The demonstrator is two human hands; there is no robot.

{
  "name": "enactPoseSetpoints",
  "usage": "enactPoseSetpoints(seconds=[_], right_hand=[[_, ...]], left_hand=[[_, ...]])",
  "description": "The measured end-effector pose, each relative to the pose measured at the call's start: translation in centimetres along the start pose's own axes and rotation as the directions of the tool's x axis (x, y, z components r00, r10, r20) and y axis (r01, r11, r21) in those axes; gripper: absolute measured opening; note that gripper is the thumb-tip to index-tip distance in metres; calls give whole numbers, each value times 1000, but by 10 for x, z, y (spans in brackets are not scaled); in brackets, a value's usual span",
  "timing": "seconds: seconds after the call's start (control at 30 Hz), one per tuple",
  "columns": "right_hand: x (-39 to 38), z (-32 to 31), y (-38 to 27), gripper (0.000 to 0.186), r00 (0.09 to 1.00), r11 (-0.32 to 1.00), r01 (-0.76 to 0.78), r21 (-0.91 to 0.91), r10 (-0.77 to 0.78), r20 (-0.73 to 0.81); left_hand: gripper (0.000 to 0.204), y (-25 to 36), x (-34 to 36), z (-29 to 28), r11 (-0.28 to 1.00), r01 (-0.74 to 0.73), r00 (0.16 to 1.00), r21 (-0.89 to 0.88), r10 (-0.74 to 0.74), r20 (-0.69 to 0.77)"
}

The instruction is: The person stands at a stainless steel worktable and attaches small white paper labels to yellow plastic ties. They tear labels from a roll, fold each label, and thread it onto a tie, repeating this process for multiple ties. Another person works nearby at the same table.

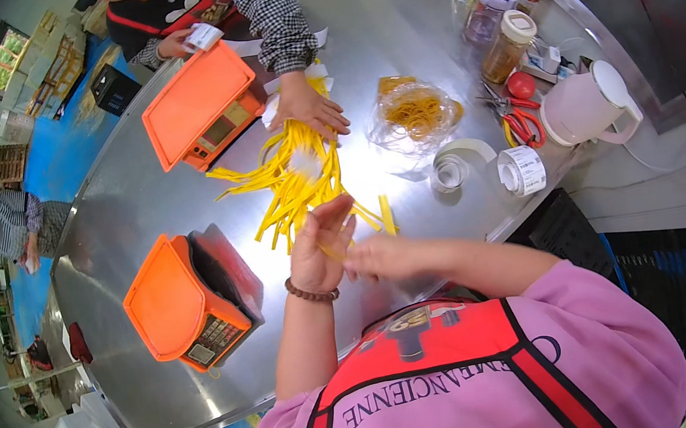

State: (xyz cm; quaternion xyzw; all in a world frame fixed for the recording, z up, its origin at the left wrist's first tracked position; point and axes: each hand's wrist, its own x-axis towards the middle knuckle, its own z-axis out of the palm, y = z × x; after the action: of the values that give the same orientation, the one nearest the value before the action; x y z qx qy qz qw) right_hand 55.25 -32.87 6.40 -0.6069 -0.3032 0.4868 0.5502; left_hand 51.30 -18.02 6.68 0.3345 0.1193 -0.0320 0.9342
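My left hand (320,246), with a brown bead bracelet at its wrist, is raised palm up near the table's front, fingers stretched out. Beside it my right hand (380,259) is closed and a little blurred, its fingertips at the left palm. A thin tan strip, perhaps a rubber band, shows faintly between them; I cannot make it out surely. Just beyond lies a loose heap of long yellow strips (295,187), and a few short yellow strips (387,214) lie to the right. A co-worker's hand (311,110) rests spread on the heap's far end.
Two orange scales (164,296) (196,103) stand at the left. To the right are a clear bag of rubber bands (418,111), a label roll (523,170), red-handled pliers (525,122), a pale kettle (586,104) and several jars (509,44). The co-worker's other hand holds a white packet (203,37).
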Motion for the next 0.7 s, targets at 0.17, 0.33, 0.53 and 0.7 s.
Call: enactPoseSetpoints(seconds=[0.17,0.33,0.53,0.7], right_hand=[[-66,8,73,34,980,989,-146,-19,142,-143],[-117,-23,108,30,836,883,-90,-461,-185,-517],[-146,-99,100,32,515,940,-236,-245,-93,-852],[-91,-121,98,37,388,908,-321,-269,-133,-912]], left_hand=[[23,28,-5,-38,985,-54,988,-161,29,-155],[25,12,-18,-40,316,98,939,944,284,-192],[33,-4,-27,-40,-270,272,892,924,430,-137],[46,-57,3,-102,335,298,844,894,345,-411]])
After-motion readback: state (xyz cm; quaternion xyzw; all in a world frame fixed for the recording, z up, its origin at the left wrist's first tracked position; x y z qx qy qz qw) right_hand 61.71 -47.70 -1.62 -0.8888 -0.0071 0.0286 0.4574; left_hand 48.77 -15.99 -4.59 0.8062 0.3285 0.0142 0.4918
